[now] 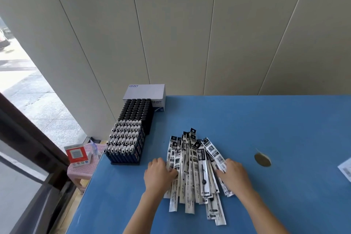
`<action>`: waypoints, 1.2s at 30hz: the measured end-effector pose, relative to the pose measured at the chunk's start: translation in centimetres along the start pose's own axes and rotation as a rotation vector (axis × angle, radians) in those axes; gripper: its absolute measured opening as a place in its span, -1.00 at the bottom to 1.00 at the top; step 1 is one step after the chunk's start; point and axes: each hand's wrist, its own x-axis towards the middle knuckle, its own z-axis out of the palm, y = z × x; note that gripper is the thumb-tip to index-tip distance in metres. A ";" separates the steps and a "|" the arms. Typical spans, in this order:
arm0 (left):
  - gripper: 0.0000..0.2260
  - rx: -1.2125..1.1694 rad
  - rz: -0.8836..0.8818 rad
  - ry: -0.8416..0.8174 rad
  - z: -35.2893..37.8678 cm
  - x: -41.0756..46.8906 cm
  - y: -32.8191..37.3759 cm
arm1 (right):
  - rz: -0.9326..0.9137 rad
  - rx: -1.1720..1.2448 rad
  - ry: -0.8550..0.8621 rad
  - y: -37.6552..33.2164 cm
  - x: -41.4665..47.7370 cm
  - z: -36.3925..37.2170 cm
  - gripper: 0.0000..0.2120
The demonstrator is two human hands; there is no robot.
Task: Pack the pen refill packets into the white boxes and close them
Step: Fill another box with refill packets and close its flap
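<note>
A loose fan of several pen refill packets (195, 165), long clear sleeves with black-and-white printed tops, lies on the blue table (275, 129). My left hand (158, 174) rests on the pile's left edge with its fingers curled over the packets there. My right hand (235, 175) lies on the right edge, fingers pressed against the outer packets. One white box (145, 92) with blue lettering stands shut at the table's far left corner, well beyond both hands.
A black rack of upright pens (129, 135) stands at the table's left edge in front of the white box. A worn brown spot (262, 160) marks the table right of the pile. A white paper (346, 170) pokes in at the right edge. A pink stool with a red box (77, 155) is on the floor left.
</note>
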 end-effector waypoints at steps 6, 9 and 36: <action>-0.74 -0.037 -0.035 -0.063 -1.2 0.0 -0.1 | 0.042 0.006 0.002 0.0 0.2 -0.3 -0.67; -0.77 -0.069 -0.032 -0.079 -1.6 0.0 -0.3 | 0.056 0.059 -0.024 0.1 0.2 -0.7 -0.72; -0.77 -0.604 -0.008 -0.297 -1.0 -1.2 -1.5 | 0.201 0.742 -0.079 0.3 -2.0 0.7 -0.92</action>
